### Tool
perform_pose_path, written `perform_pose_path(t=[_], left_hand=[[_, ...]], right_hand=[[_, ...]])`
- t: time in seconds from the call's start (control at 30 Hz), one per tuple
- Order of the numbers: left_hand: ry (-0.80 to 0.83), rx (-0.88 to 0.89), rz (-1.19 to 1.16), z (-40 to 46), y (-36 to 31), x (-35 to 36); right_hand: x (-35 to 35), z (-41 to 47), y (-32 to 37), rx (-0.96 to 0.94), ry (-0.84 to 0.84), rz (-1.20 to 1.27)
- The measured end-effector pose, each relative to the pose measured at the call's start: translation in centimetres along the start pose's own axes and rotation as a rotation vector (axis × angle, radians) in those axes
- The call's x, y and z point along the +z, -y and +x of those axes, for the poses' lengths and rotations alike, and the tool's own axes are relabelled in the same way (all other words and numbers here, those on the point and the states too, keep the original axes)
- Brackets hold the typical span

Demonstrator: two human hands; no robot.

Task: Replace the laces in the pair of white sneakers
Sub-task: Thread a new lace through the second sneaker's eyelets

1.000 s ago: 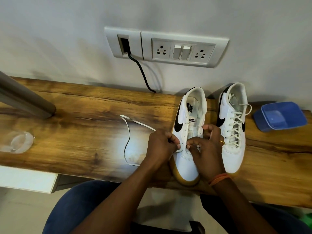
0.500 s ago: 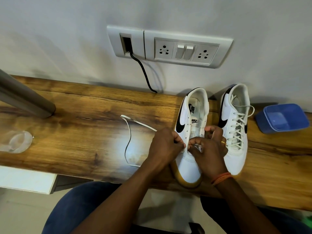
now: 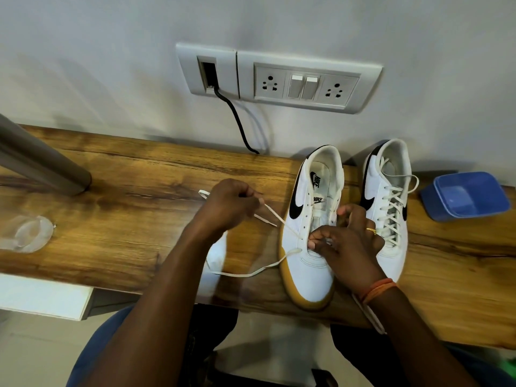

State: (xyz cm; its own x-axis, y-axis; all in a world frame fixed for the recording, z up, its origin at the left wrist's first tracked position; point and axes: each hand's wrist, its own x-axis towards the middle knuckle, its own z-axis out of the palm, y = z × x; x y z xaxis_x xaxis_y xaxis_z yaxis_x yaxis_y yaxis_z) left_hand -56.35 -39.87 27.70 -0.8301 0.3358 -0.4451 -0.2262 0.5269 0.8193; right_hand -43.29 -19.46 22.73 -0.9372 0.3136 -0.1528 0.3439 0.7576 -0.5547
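Wooden shelf (image 3: 125, 219) along a white wall holds two white shoes. On the near shoe (image 3: 310, 247), a white lace (image 3: 275, 216) runs out toward ten o'clock. The left hand (image 3: 229, 203) pinches that lace tight. The right hand (image 3: 346, 241) curls on the shoe's front holes. At three o'clock stands the laced shoe (image 3: 388, 208), then a blue tub (image 3: 466, 195).

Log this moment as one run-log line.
left hand: pulls white lace out sideways | right hand: pinches at eyelets of left sneaker | right sneaker: fully laced | stage: first eyelets
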Motion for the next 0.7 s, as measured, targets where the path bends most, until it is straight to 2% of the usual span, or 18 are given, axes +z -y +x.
perform_pose_path(t=[0.2,0.3,0.4,0.5,0.7], left_hand=[[-0.213,-0.052,-0.203,0.2,-0.3,-0.5],[-0.151,-0.087,-0.118,-0.1,-0.3,1.0],[0.010,-0.218,0.057,-0.5,-0.1,2.8],[0.115,-0.233,0.046,-0.8,0.6,5.2],[0.051,-0.172,-0.050,-0.9,1.7,8.1]], right_hand=[[0.3,0.2,-1.0,-0.045,0.000,0.087],[0.5,0.2,-1.1,-0.044,-0.018,0.084],[0.5,0.2,-1.1,-0.034,-0.013,0.107],[0.6,0.2,-1.0,-0.027,-0.008,0.110],[0.8,0.3,-0.9,-0.034,-0.015,0.118]])
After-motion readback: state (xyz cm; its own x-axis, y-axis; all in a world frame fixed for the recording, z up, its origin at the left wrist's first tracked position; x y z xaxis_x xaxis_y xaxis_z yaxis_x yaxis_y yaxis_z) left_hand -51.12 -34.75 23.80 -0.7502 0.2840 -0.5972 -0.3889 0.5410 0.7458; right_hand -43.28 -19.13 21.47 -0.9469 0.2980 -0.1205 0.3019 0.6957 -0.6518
